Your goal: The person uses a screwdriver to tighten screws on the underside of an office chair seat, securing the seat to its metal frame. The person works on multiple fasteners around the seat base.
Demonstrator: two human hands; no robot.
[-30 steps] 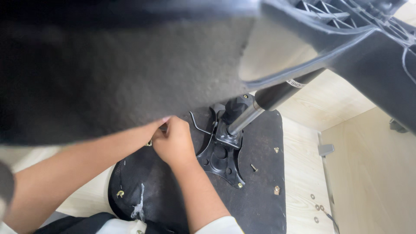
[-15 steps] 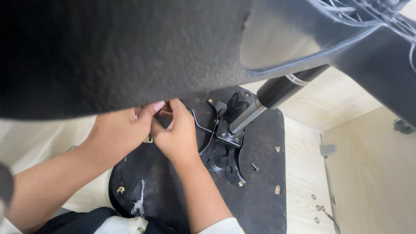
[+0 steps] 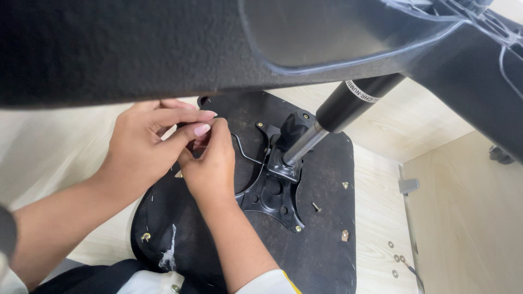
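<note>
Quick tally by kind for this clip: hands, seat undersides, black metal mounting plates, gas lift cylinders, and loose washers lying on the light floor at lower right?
Hands: 2, left hand and right hand
Seat underside: 1
Black mounting plate: 1
Gas lift cylinder: 1
Loose washers: 4 visible
Total: 9

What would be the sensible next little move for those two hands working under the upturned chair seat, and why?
Probably to bring the fingertips down to the black metal plate and seat whatever small part they pinch. The left hand and right hand meet just above the seat underside, fingers pressed together. What they pinch is too small to tell. A loose screw lies beside the plate, so fastening looks unfinished.
</note>
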